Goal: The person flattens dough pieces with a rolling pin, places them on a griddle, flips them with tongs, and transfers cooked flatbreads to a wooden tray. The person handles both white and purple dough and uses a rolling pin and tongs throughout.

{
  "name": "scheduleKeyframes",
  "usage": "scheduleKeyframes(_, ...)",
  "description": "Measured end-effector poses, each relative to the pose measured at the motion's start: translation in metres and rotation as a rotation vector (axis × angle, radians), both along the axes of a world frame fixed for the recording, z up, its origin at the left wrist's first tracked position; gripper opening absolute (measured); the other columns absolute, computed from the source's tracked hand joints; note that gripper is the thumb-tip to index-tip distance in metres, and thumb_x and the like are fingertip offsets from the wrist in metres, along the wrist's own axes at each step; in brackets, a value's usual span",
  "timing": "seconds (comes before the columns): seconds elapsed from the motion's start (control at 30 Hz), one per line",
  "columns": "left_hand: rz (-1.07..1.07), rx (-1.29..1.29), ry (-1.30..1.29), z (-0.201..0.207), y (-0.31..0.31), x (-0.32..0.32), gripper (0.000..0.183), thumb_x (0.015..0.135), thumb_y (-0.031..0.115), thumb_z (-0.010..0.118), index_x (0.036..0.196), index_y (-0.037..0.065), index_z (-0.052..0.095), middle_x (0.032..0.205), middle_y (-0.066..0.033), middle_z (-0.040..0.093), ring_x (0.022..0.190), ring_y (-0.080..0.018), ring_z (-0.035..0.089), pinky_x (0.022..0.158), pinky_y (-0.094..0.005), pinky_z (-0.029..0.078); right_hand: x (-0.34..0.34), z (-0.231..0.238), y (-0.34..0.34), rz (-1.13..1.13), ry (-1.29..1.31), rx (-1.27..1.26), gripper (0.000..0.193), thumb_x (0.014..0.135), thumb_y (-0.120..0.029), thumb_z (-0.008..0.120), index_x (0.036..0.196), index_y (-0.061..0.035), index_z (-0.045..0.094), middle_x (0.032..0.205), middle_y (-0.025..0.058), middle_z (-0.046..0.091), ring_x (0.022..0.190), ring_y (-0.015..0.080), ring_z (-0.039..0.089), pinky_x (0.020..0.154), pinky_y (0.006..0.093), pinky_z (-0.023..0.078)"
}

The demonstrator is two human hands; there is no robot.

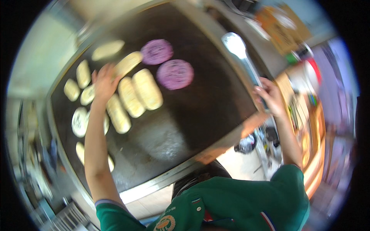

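Observation:
My left hand (pixel 104 82) reaches over the far left of a large dark griddle (pixel 208 92). Its fingers are spread, nearest a long pale flatbread (pixel 129 63) and a smaller pale piece (pixel 88 95); whether they touch is unclear. Close by lie longer browned flatbreads (pixel 147 89), with two round purple flatbreads (pixel 175 74) to their right. Part of the dough is hidden under my left forearm. Beyond the griddle's right edge, my right hand (pixel 269 94) grips a long metal utensil with a broad rounded head (pixel 234 44), which points away from me; its exact kind is unclear.
The griddle has a raised metal rim (pixel 154 186) along its near side. To the right stand a cardboard box (pixel 283 29), a white and red container (pixel 306 75) and a wooden counter (pixel 318 154). A dark container (pixel 246 143) sits below the near right corner.

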State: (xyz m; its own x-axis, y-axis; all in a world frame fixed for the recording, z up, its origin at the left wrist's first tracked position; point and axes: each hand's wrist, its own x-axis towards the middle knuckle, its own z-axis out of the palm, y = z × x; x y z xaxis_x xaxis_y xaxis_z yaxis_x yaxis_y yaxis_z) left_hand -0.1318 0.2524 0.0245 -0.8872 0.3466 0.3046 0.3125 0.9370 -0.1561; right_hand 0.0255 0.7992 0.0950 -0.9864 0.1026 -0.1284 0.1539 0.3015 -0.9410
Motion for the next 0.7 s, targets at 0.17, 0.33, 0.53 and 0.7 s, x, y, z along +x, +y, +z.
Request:
scheduleKeyframes(0.17,0.111,-0.156,-0.161,-0.032,-0.024,-0.014,0.057,0.094,0.051,0.034,0.131,0.009,0.048,0.142,-0.0112,0.039,0.131,-0.0282,0.035,0.098,-0.0583,0.031,0.131,-0.021,0.008,-0.153,-0.005,-0.139,0.042,0.090,-0.024,0.062,0.121,0.0014,0.051,0.089,0.0038,0.063,0.071,0.0074,0.056,0.065,0.0227,0.049)
scheduleKeyframes(0.33,-0.426,0.399,0.114,0.040,0.083,0.077,0.028,0.092,0.015,0.053,0.115,-0.003,0.054,0.134,-0.0193,0.045,0.117,-0.0358,0.047,0.094,-0.0393,0.041,0.286,-0.046,0.060,-0.523,-0.002,0.115,0.023,0.087,-0.011,0.064,0.106,0.0014,0.058,0.070,0.0015,0.059,0.064,0.0068,0.055,0.059,0.0232,0.048)
scheduleKeyframes(0.53,-0.602,0.801,-0.529,0.086,0.179,0.273,0.008,0.086,0.001,0.050,0.085,-0.004,0.056,0.104,-0.0176,0.060,0.091,-0.0280,0.058,0.077,-0.0355,0.047,0.357,-0.058,0.118,-0.771,-0.049,0.281,0.029,0.084,-0.021,0.068,0.104,-0.0012,0.058,0.070,0.0020,0.060,0.064,0.0084,0.054,0.059,0.0241,0.043)
scheduleKeyframes(0.7,-0.455,0.504,-0.913,0.013,0.210,0.401,0.003,0.074,0.002,0.056,0.076,0.000,0.055,0.092,-0.0171,0.062,0.083,-0.0318,0.061,0.073,-0.0366,0.049,0.356,-0.117,0.200,-0.560,0.026,0.709,0.047,0.073,-0.041,0.075,0.095,-0.0015,0.060,0.067,0.0145,0.064,0.057,0.0312,0.063,0.058,0.0387,0.051)
